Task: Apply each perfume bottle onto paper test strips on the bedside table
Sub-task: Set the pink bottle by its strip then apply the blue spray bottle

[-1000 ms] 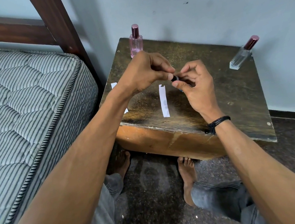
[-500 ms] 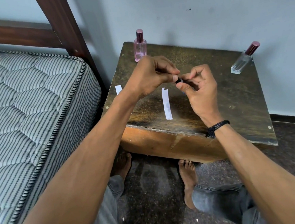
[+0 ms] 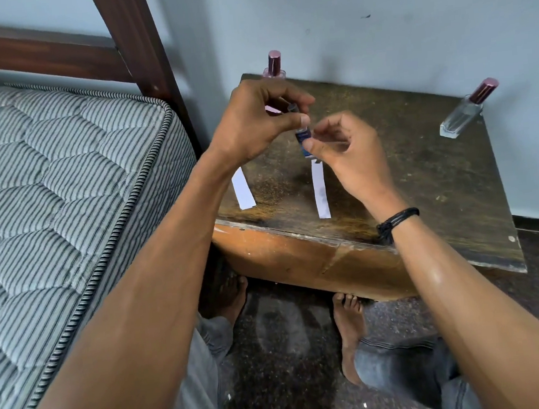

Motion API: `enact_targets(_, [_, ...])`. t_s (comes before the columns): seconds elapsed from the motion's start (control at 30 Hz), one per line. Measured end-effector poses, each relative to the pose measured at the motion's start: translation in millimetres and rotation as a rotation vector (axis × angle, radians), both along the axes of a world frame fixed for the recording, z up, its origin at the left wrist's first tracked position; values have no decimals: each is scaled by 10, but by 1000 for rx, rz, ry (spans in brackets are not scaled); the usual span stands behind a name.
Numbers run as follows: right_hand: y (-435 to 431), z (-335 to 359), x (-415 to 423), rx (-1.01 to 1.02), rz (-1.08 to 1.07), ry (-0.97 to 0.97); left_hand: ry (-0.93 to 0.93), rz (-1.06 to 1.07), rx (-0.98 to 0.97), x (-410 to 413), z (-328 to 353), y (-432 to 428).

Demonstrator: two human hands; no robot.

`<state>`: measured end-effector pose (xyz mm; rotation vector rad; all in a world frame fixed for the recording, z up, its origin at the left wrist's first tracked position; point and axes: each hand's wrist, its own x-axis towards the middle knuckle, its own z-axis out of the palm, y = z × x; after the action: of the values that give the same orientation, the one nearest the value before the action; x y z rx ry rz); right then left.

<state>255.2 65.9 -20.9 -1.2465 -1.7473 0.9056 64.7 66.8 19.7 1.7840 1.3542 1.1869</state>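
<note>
1. Progress looks partial: the small blue bottle (image 3: 303,137) is held in the air just above the middle paper strip (image 3: 321,193) on the counter (image 3: 423,191).
2. The right hand (image 3: 348,155) pinches the bottle's body between thumb and fingertips, its other fingers loosely spread. The left hand (image 3: 254,124) is curled at the bottle's top, pinching what looks like its dark cap (image 3: 292,107).
3. A second strip (image 3: 243,188) lies left of the first. I cannot tell whether either strip is wetted.
4. The pink bottle (image 3: 274,65) at back left and the clear bottle (image 3: 463,112) at back right both stand capped, probably still to be applied.
</note>
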Motion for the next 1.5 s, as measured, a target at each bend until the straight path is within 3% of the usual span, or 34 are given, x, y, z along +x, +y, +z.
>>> enact_targets(0.17, [97,-80,94,-38,-28,-301,44,81,-21,-125,-7,5])
enact_targets(0.4, [129,-115,100,-53,-2,-433,159,100,-47,-173,-22,-3])
enact_targets(1.5, [183,8,236,-97,2,-347,247,-11,-118,-71,-36,-62])
